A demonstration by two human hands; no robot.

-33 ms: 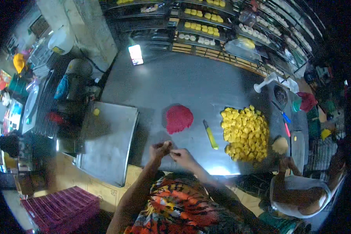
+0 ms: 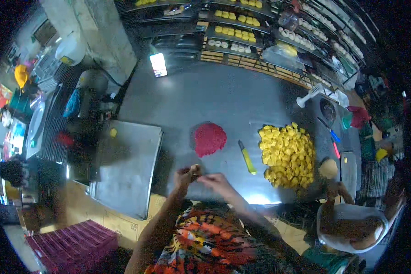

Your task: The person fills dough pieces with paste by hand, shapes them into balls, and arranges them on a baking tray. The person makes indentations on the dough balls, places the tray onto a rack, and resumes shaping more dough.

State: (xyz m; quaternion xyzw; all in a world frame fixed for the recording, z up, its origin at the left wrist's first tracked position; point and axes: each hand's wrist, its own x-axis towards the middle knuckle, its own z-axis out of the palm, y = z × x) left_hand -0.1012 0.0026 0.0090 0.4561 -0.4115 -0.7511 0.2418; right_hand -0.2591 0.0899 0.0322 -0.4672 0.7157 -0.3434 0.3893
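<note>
Shelves of yellow and pale sweets (image 2: 235, 20) line the back wall, and below them I look down on a wide grey metal table (image 2: 223, 98). My left hand (image 2: 186, 176) and right hand (image 2: 217, 182) meet at the near edge of it. The left fingers are curled around a small yellowish lump (image 2: 195, 170), and the right fingertips (image 2: 204, 178) pinch at it from the side; the lump sits up in the hands, off the table.

Just beyond the hands lies a flat mound of red filling (image 2: 209, 139), with a yellow-handled knife (image 2: 247, 157) beside it. Further to my right a big heap of yellow pieces (image 2: 287, 155) covers that part of the table, which I judge to be the finished share, and it is large. An empty-looking metal tray (image 2: 128, 166) lies to my left with one yellow bit (image 2: 113, 132) at its far corner. With that much red filling left, I'd say plenty remains. Another person (image 2: 351, 223) works at the right end.
</note>
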